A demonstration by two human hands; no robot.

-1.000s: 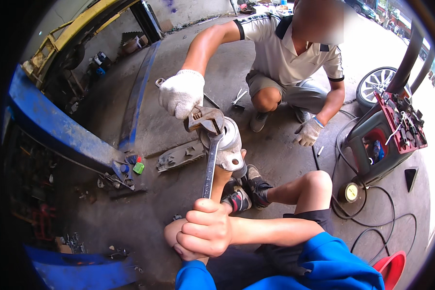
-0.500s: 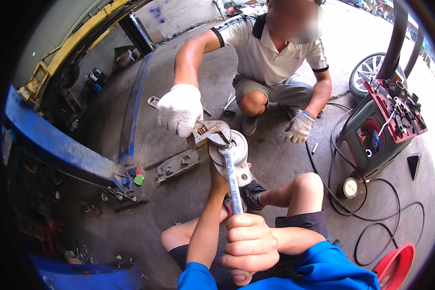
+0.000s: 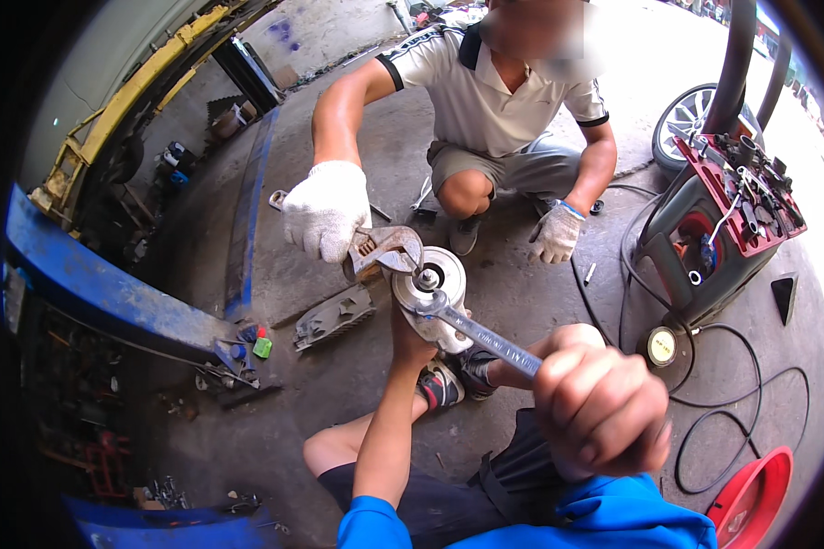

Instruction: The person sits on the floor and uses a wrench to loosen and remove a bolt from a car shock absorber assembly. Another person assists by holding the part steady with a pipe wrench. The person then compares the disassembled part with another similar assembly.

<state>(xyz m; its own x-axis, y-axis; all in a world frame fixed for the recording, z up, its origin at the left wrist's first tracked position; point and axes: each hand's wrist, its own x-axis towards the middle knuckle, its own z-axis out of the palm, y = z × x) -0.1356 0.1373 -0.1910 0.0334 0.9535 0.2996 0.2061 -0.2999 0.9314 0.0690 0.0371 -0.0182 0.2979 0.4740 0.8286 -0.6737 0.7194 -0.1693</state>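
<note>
Metal pulley unit (image 3: 430,293) being supported from below by left hand (image 3: 412,334), fingers mostly hidden behind it, so closure not determinable. Right hand (image 3: 600,407) clenching into a fist around handle of combination wrench (image 3: 481,331), ring end sitting on centre nut of unit, up and to the left of that fist. Just beyond left hand, co-worker's white-gloved hand (image 3: 325,209) gripping rusty adjustable wrench (image 3: 380,249), its head touching unit's edge; co-worker's other gloved hand (image 3: 555,233) hanging loose farther right.
</note>
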